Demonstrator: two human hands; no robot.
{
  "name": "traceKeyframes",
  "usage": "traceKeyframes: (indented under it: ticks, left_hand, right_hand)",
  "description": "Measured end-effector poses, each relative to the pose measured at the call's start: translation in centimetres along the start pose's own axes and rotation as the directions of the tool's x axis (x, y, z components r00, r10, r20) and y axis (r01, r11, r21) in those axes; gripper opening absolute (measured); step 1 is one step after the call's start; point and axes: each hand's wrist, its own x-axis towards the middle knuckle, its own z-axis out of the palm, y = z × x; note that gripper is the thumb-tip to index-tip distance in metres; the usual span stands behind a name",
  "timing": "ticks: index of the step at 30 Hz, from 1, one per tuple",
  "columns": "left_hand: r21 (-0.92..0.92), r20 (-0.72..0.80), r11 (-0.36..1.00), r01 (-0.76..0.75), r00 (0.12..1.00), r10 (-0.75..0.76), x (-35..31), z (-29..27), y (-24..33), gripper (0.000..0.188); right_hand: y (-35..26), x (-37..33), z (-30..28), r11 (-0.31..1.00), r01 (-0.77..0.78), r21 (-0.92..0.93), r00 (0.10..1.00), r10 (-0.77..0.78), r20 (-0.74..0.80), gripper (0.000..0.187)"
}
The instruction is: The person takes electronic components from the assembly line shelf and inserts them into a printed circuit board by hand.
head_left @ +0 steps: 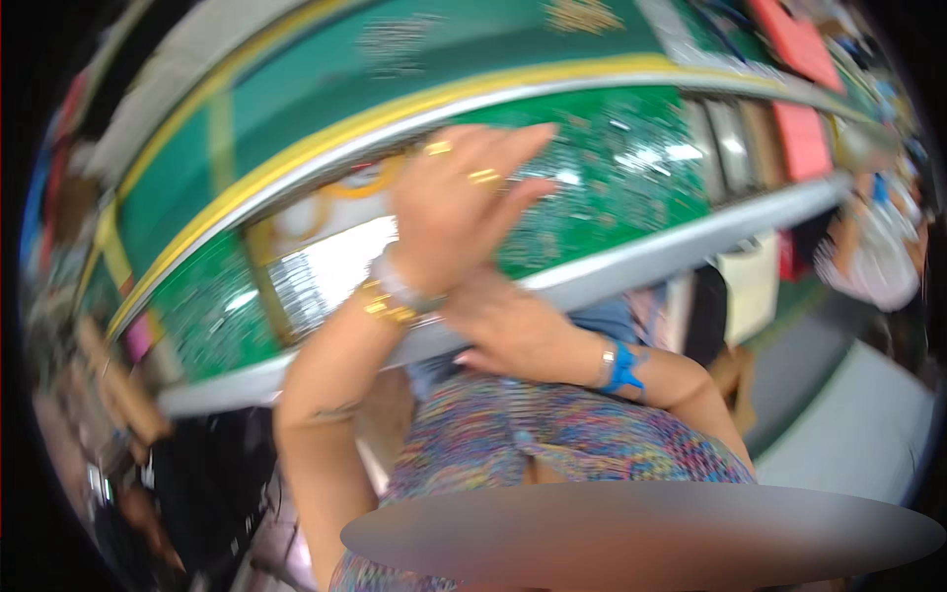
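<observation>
A long green bench (414, 59) runs across the top. Over the green circuit board (612, 187), the left hand (459, 212) has fingers spread. The right hand (518, 331) touches its wrist; I cannot tell how those fingers sit.

Left hand (464, 202) raised, fingers spread open, right hand (518, 331) tucked under its wrist, forearms crossed.

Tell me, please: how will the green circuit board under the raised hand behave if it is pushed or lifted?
The green circuit board looks flat and rigid, so it would probably slide, not bend. Its surface carries many small parts, so it is likely fragile. The left hand is raised over it; contact cannot be told through the blur.
</observation>
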Motion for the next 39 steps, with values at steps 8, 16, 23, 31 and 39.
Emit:
traceKeyframes:
  ticks: [8,16,23,31,39]
  left_hand:
    - [0.526,-0.05,0.788,0.32,0.936,-0.348,-6.1,-11.2,-2.8,0.06]
    - [0.576,-0.567,-0.116,0.809,0.294,-0.769,-23.7,-32.3,-9.7,0.062]
    - [0.553,-0.505,-0.029,0.833,0.307,-0.807,-26.3,-32.3,-9.9,0.059]
    - [0.485,-0.012,0.458,0.745,0.53,-0.848,-16.5,-19.6,-3.1,0.045]
    - [0.48,0.006,0.837,0.264,0.953,-0.303,-2.9,-9.1,-9.0,0.035]
  right_hand:
    - [1.7,-2.5,-3.9,0.951,-0.283,-0.125,0.959,0.276,-0.068,0.054]
    - [9.5,-10.8,-13.0,0.721,-0.678,-0.145,0.712,0.595,-0.373,0.039]
    - [10.8,-10.7,-15.9,0.627,-0.734,-0.261,0.644,0.519,-0.563,0.034]
    - [6.9,-1.2,-13.1,0.903,-0.347,-0.252,0.927,0.289,-0.239,0.034]
    - [5.1,5.1,-9.7,0.987,-0.013,-0.157,0.998,0.004,-0.056,0.028]
